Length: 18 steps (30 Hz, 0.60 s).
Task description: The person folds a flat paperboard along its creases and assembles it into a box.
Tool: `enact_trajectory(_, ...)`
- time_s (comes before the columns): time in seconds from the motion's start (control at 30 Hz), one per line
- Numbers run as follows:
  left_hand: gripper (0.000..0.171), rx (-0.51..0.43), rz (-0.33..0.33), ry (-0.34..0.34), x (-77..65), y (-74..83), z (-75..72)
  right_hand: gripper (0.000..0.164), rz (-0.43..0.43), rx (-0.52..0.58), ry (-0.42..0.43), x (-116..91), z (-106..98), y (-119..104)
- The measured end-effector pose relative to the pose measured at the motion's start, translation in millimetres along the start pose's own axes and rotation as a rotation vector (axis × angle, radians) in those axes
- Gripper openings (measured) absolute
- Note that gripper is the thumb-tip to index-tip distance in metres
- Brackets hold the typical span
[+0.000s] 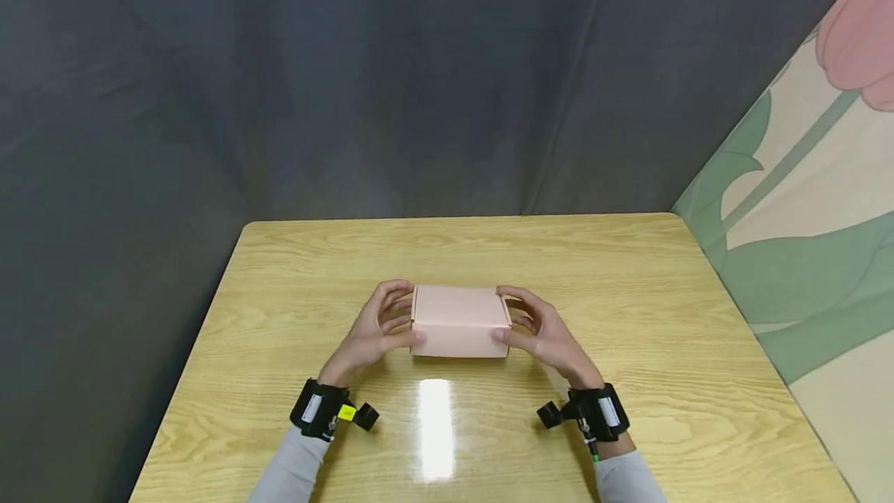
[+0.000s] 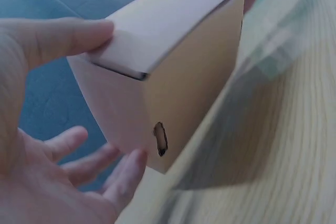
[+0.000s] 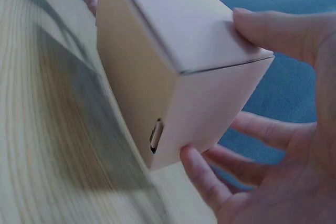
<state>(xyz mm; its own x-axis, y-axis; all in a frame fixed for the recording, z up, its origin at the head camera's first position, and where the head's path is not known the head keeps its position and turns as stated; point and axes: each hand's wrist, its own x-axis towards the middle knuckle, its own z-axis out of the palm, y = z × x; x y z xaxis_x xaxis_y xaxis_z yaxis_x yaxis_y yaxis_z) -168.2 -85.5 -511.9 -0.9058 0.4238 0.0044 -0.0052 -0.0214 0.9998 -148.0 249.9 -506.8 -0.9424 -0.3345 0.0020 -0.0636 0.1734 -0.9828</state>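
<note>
A small pale pink cardboard box (image 1: 461,320) with a closed lid is in the middle of the head view, its long side toward me. My left hand (image 1: 377,327) grips its left end, thumb on the front and index finger at the far corner. The right hand (image 1: 543,330) holds the opposite end in much the same way, like a mirror image. In the left wrist view a small torn-edged slot shows low on the box (image 2: 194,56). A similar slot appears near the lower corner of the box (image 3: 142,66) in the right wrist view.
The box is over a light wood-grain table (image 1: 314,254), which has a bright reflection in front of the box. Dark grey-blue cloth (image 1: 419,84) hangs behind the table and down its left. A floral-patterned surface (image 1: 803,270) lies along the right edge.
</note>
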Motion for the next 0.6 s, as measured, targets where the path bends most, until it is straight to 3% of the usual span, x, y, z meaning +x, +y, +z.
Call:
enact_trajectory(0.1, 0.092, 0.012, 0.037, -0.026, 0.1, -4.7, -2.3, 0.082, -0.021, -0.041, -0.002, 2, 0, 1)
enact_trajectory(0.27, 0.097, 0.032, 0.044, -0.04, 0.6, -12.2, -4.3, 0.091, -0.064, -0.077, -0.018, 6, 1, 5)
enact_trajectory(0.6, 0.103, 0.063, -0.005, -0.04, 0.0, -15.7, -0.7, 0.1, -0.082, -0.103, -0.016, 7, 3, 10)
